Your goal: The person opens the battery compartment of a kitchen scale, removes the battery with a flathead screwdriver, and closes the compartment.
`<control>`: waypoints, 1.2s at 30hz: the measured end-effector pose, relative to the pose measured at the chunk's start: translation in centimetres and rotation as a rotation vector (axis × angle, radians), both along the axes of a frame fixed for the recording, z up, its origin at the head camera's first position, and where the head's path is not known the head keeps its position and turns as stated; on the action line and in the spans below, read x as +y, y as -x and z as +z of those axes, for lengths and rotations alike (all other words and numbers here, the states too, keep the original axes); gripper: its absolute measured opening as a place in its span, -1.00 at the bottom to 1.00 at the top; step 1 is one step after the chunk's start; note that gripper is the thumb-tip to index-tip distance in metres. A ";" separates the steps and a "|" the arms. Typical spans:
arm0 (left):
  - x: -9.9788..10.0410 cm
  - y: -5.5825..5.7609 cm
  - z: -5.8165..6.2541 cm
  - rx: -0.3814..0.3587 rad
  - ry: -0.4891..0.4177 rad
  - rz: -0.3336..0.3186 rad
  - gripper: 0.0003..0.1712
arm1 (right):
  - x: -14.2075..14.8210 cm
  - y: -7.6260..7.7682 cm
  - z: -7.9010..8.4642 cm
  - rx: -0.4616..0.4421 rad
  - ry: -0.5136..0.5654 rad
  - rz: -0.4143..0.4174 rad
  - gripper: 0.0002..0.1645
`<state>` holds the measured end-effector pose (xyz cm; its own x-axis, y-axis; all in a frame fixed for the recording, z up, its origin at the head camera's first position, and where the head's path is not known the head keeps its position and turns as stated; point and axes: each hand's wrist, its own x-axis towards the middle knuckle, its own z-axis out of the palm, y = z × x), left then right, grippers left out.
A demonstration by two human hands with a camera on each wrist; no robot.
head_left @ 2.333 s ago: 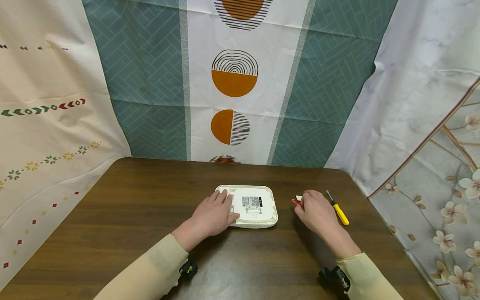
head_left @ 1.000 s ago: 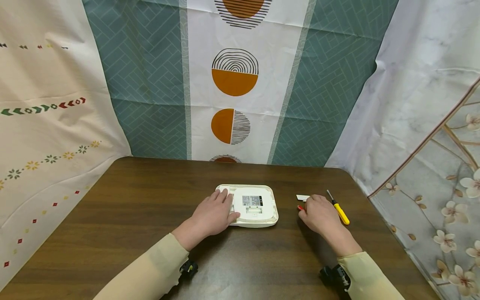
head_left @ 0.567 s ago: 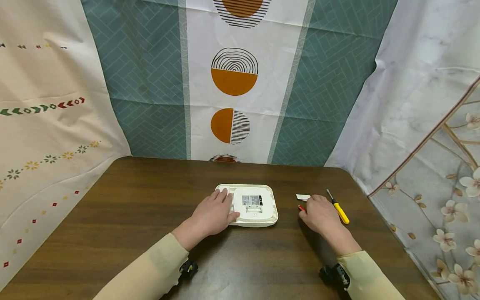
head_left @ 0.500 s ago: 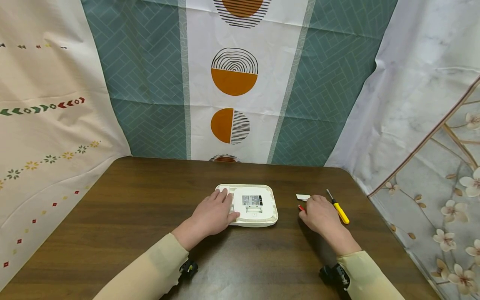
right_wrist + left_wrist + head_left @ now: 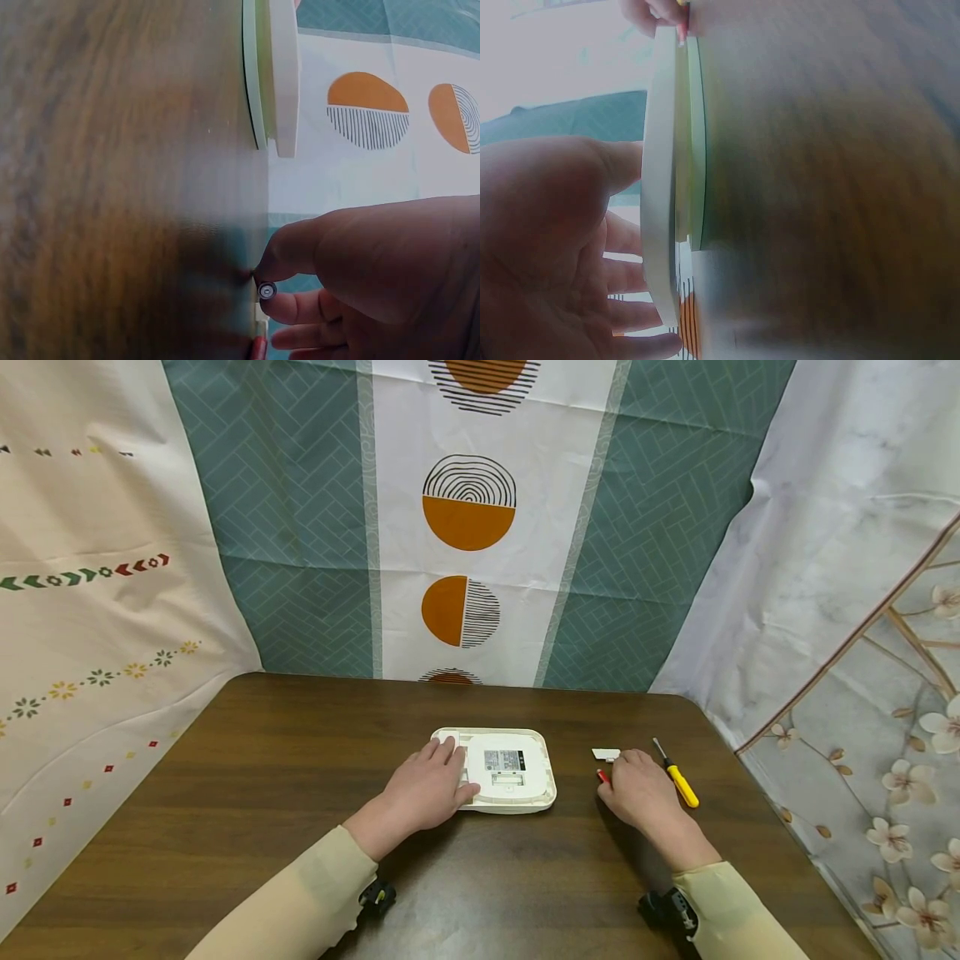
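A flat white rounded device (image 5: 531,789) lies on the table, with a printed label and a small rectangular recess on its upper face. My left hand (image 5: 423,785) rests on its left side, fingers spread, thumb at the near edge. To the right, my right hand (image 5: 643,789) is low over the table. Thumb and forefinger pinch a small cylindrical battery (image 5: 266,290), its round metal end facing the right wrist camera. Red shows at the fingertips in the head view; the palm side is hidden there. A small white cover piece (image 5: 604,754) lies just beyond these fingers.
A screwdriver (image 5: 681,785) with a yellow handle lies right of my right hand, shaft pointing away. A red object (image 5: 259,349) shows low in the right wrist view. The brown wooden table (image 5: 300,752) ends at patterned curtains behind and on both sides.
Since the oldest frame my right hand has shifted slightly right and nearer, uncovering more of the white piece. In the latest frames both hands are nearly still.
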<state>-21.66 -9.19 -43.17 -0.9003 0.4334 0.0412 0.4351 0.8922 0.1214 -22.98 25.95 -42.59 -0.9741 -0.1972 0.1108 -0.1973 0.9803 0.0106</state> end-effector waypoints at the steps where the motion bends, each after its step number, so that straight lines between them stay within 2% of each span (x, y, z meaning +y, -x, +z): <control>1: 0.0 0.0 0.0 0.000 0.001 -0.001 -0.12 | 0.0 0.0 0.0 0.000 -0.005 0.000 -0.58; 14: 0.0 0.0 0.1 0.002 -0.007 -0.003 -0.15 | -0.1 0.0 -0.2 -0.023 -0.025 -0.005 -0.55; 36: 0.0 -0.1 0.3 0.011 -0.004 -0.015 -0.16 | -0.1 -0.2 0.0 -0.004 -0.033 0.014 -0.53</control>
<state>-21.57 -9.20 -42.91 -0.8931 0.4468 0.0531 0.4499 0.8850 0.1200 -22.77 25.90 -42.64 -0.9716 -0.2145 0.0999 -0.2113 0.9765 0.0416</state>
